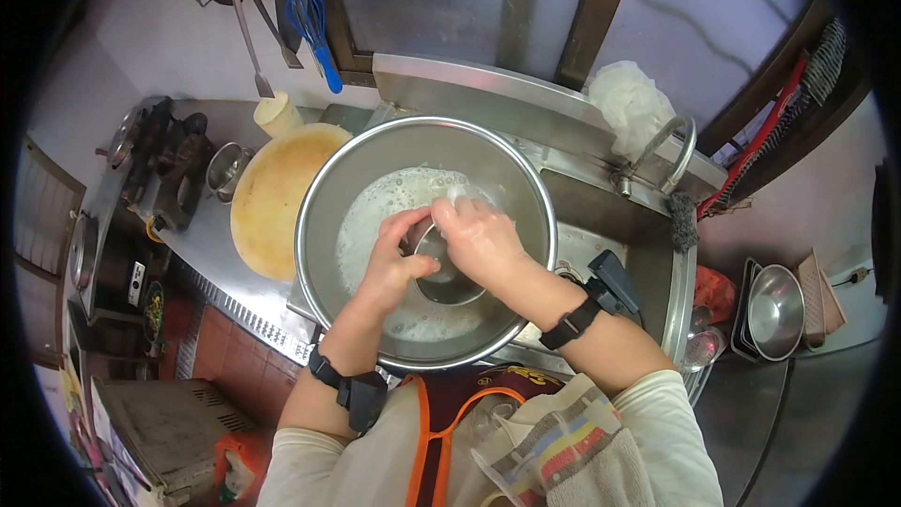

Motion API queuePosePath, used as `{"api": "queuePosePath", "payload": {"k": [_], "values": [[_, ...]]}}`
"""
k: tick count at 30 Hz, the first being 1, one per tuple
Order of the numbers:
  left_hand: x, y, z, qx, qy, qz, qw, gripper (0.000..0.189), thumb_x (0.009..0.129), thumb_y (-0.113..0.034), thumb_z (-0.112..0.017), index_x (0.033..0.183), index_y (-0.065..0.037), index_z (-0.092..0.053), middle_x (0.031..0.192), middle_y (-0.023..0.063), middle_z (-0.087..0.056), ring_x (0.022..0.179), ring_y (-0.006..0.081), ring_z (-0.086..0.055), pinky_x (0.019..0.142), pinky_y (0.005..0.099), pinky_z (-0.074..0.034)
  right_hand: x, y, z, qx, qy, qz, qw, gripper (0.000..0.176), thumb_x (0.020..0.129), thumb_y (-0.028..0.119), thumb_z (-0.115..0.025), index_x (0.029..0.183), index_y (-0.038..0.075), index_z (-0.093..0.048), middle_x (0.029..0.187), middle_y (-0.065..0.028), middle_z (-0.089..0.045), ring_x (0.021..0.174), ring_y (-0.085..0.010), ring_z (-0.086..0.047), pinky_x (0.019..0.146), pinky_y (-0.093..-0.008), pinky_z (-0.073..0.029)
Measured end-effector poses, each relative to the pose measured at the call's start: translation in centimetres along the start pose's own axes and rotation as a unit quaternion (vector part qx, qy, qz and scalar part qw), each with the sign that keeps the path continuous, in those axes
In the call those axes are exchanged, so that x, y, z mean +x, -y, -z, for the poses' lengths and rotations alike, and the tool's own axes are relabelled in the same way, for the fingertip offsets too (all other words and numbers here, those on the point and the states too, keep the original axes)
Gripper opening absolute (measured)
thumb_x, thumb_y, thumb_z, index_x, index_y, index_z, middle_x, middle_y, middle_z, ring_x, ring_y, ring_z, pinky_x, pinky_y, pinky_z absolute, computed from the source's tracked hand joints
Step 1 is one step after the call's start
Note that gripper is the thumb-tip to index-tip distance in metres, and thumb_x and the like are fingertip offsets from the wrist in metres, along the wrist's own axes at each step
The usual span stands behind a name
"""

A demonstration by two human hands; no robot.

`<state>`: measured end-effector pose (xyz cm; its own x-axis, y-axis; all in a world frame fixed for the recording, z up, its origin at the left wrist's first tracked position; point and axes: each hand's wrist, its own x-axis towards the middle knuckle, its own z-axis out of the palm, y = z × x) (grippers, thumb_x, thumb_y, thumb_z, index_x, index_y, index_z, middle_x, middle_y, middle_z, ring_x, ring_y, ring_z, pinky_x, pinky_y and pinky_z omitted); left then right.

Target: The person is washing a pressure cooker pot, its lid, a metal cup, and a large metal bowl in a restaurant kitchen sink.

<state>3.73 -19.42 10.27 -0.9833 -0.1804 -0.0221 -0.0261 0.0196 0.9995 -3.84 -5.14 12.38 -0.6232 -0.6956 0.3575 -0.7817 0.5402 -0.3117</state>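
A large steel basin (319, 225) holds soapy water and sits over the sink. Inside it my left hand (392, 263) grips the rim of a small steel bowl (449, 284). My right hand (479, 239) presses down on the same bowl from the right, with what looks like a white scrub pad (460, 194) under its fingertips. Foam covers the basin's left and far side. Both wrists wear black bands.
A round wooden cutting board (272, 197) lies left of the basin, a steel cup (225, 169) beside it. A stove (164, 164) stands further left. The tap (671, 145) and a white bag (629, 99) are at the right, steel bowls (774, 310) far right. Utensils hang above.
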Motion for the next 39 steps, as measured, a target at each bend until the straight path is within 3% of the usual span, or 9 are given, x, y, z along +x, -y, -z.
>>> {"api": "queuePosePath", "payload": {"k": [4,11,17,21,24,26,28,33,39], "values": [[0.6,0.6,0.3,-0.129,-0.099,0.078,0.984,0.053,0.056,-0.003,-0.063,0.109,-0.005,-0.058,0.118,0.0114,-0.037,0.106,0.0259,-0.045,0.088,0.0322,-0.041,0.6,0.3,-1.0,0.083,0.073,-0.152,0.982,0.025,0.068,0.008,-0.059,0.088,-0.002,-0.049,0.086,-0.0238,-0.060,0.076,-0.0369,-0.061,0.063,-0.0412,-0.050],[0.9,-0.3,1.1,0.055,-0.187,0.131,0.972,0.051,0.059,-0.007,-0.064,0.110,-0.006,-0.058,0.119,0.0145,-0.038,0.109,0.0283,-0.045,0.088,0.0353,-0.042,-1.3,-3.2,-3.3,0.369,0.302,-0.279,0.834,0.047,0.057,0.017,-0.072,0.094,-0.006,-0.056,0.095,-0.0250,-0.060,0.092,-0.0378,-0.058,0.079,-0.0387,-0.046],[1.4,1.1,0.7,0.307,-0.253,0.176,0.900,0.059,0.061,-0.020,-0.068,0.116,-0.008,-0.053,0.130,0.0167,-0.033,0.122,0.0335,-0.032,0.099,0.0401,-0.031,-1.0,-5.3,-3.1,-0.025,0.292,-0.249,0.923,0.084,0.060,0.014,-0.073,0.131,0.004,-0.030,0.130,-0.0255,-0.033,0.114,-0.0350,-0.044,0.089,-0.0367,-0.044],[0.7,2.2,0.3,0.501,-0.227,-0.038,0.834,0.055,0.063,-0.019,-0.067,0.115,-0.008,-0.053,0.130,0.0159,-0.036,0.123,0.0347,-0.031,0.099,0.0412,-0.030,-1.5,-2.5,-4.7,-0.072,0.404,-0.205,0.889,0.088,0.063,0.010,-0.068,0.138,0.015,-0.022,0.144,-0.0224,-0.001,0.129,-0.0387,-0.022,0.099,-0.0457,-0.035],[0.1,0.6,-0.2,0.487,-0.097,-0.238,0.835,0.040,0.066,-0.014,-0.064,0.104,-0.005,-0.056,0.114,0.0168,-0.050,0.113,0.0336,-0.042,0.095,0.0420,-0.035,-2.8,-0.6,-4.8,-0.046,0.550,-0.047,0.833,0.084,0.067,0.018,-0.067,0.139,0.012,-0.022,0.142,-0.0212,-0.016,0.130,-0.0379,-0.021,0.105,-0.0446,-0.024],[-0.5,0.8,-1.0,0.495,0.010,-0.159,0.854,0.035,0.064,-0.012,-0.063,0.098,-0.004,-0.055,0.106,0.0161,-0.052,0.106,0.0337,-0.047,0.091,0.0411,-0.038,-3.1,-2.2,-6.8,0.061,0.584,0.048,0.808,0.080,0.068,0.022,-0.066,0.138,0.013,-0.027,0.142,-0.0179,-0.020,0.130,-0.0380,-0.022,0.104,-0.0457,-0.024],[-0.7,0.8,-1.2,0.541,0.060,-0.064,0.836,0.033,0.065,-0.013,-0.062,0.095,-0.002,-0.055,0.104,0.0158,-0.053,0.103,0.0320,-0.049,0.088,0.0396,-0.040,-0.8,-3.2,-6.0,-0.038,0.638,-0.070,0.766,0.075,0.069,0.023,-0.064,0.136,0.016,-0.031,0.142,-0.0183,-0.020,0.130,-0.0402,-0.021,0.102,-0.0526,-0.024],[-0.7,1.6,-1.0,0.699,0.079,0.169,0.690,0.044,0.072,-0.024,-0.061,0.104,0.004,-0.053,0.112,0.0182,-0.053,0.106,0.0248,-0.051,0.088,0.0351,-0.042,-2.9,-1.6,-4.9,-0.128,0.410,-0.125,0.894,0.057,0.070,0.016,-0.062,0.124,0.008,-0.048,0.134,-0.0116,-0.038,0.124,-0.0401,-0.030,0.099,-0.0556,-0.026],[0.4,2.2,0.8,0.686,0.196,0.274,0.645,0.034,0.078,-0.017,-0.054,0.108,-0.002,-0.060,0.114,0.0153,-0.057,0.104,0.0250,-0.056,0.088,0.0363,-0.042,-2.2,-1.6,-3.5,-0.095,0.535,-0.049,0.838,0.039,0.069,0.015,-0.063,0.107,0.007,-0.061,0.113,-0.0153,-0.056,0.105,-0.0340,-0.053,0.091,-0.0407,-0.041]]}}
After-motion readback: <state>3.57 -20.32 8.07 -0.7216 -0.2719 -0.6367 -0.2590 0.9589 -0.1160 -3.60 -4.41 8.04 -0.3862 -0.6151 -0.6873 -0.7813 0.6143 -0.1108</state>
